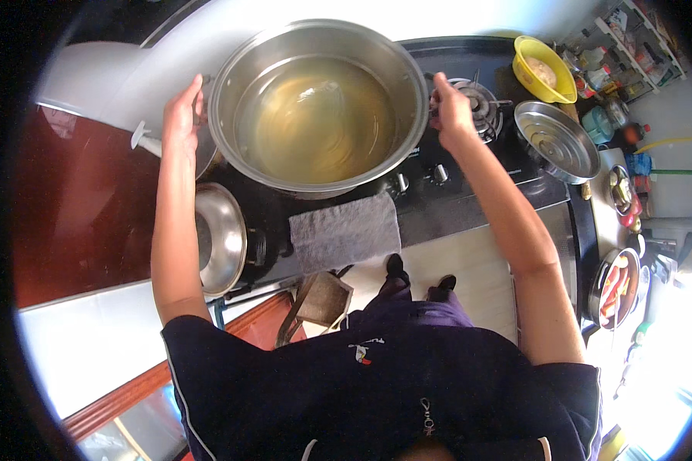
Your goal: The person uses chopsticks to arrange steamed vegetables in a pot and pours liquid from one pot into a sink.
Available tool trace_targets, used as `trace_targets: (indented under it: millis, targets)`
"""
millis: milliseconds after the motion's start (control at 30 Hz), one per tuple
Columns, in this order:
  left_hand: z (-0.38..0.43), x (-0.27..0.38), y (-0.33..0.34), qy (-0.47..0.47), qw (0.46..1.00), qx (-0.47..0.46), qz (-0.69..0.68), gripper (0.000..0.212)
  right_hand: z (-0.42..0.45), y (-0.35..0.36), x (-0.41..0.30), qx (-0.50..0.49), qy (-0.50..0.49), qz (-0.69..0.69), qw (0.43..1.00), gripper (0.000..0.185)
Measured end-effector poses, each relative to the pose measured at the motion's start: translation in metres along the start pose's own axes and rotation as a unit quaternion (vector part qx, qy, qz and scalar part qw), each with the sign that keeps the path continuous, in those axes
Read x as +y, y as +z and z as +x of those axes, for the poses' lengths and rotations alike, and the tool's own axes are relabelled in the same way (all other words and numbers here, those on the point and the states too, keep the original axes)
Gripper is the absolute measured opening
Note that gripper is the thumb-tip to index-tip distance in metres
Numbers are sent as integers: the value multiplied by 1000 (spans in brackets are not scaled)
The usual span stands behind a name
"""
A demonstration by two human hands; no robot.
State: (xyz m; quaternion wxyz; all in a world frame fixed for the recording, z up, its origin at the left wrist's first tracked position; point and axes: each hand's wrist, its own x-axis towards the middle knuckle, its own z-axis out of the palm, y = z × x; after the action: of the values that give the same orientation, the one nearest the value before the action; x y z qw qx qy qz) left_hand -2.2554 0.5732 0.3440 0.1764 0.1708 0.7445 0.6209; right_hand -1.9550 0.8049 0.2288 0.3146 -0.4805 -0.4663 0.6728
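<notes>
A large two-handled steel pot (317, 183) with yellowish liquid inside spans the top middle of the view. My left hand (182, 112) grips its left handle, and my right hand (451, 109) grips the one at its right. Whether the pot rests on the stove or is lifted cannot be told. Just below it a grey cloth (346, 233) lies over the front edge of the black gas stove (438, 210). Beside my right hand is a burner with its pan support (484, 106). A steel bowl or pan (228, 239) sits near my left forearm.
At the right stand a yellow plastic basin (568, 92) holding a pale lump, a round steel pan (553, 141), and a pot of cut food (600, 294). Jars and bottles crowd the corner by a white rack (617, 43). A red-brown surface (81, 213) lies left.
</notes>
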Motion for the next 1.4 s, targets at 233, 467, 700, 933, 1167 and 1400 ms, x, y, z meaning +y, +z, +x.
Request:
trace_targets:
  millis: [233, 467, 700, 933, 1167, 1400]
  targets:
    - [-72, 34, 25, 55, 985, -151, -53, 31, -62, -75, -29, 40, -9, 149, 988, 32]
    - [-144, 13, 100, 90, 954, -281, -51, 30, -150, -195, -20, 216, -126, 194, 949, 32]
    - [-255, -14, 188, 14, 910, -408, -71, 32, -294, -308, 15, 392, -212, 150, 883, 27]
    - [-415, -73, 271, -163, 796, -578, -67, 36, -500, -419, 78, 539, -184, 121, 813, 25]
    - [-649, -88, 312, -234, 618, -751, -4, 40, -738, -482, 131, 670, -190, 103, 711, 25]
    - [-896, -84, 329, -218, 423, -876, 77, 39, -950, -489, 179, 822, -173, 110, 532, 24]
